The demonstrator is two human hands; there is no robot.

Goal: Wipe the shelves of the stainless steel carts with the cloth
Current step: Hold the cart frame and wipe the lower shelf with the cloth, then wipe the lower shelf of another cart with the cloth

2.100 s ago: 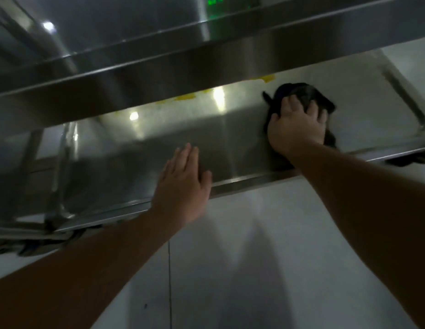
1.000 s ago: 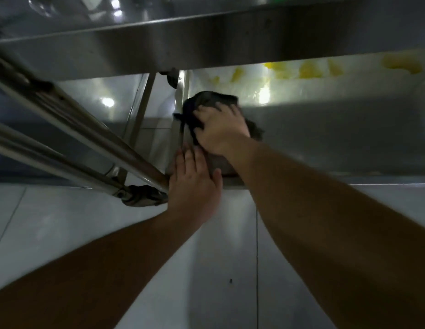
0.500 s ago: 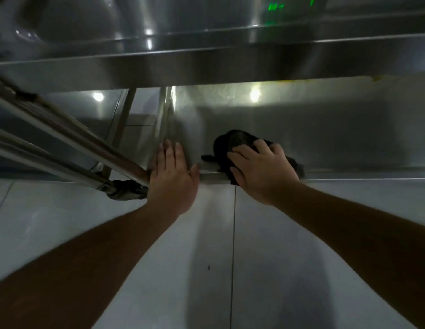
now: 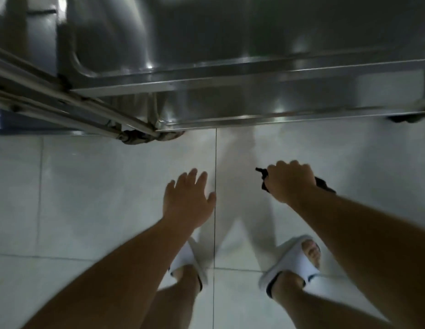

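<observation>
The stainless steel cart [image 4: 230,86] fills the top of the head view, its upper shelf edge above a lower shelf [image 4: 266,108]. My right hand [image 4: 288,184] hangs over the floor, away from the cart, fist closed around a dark cloth [image 4: 322,184] whose ends stick out on both sides. My left hand [image 4: 187,203] is beside it over the tiles, fingers spread, holding nothing. Neither hand touches the cart.
A second cart's steel rails [image 4: 52,100] slant in from the left and meet the first cart at a caster [image 4: 145,136]. Another caster [image 4: 406,118] sits at the right. My feet in white slippers [image 4: 299,262] stand on the pale tiled floor [image 4: 88,186].
Both hands have come off the lower shelf and pulled back over the floor. The right hand lifted the cloth away with it. The view has tipped down to my feet.
</observation>
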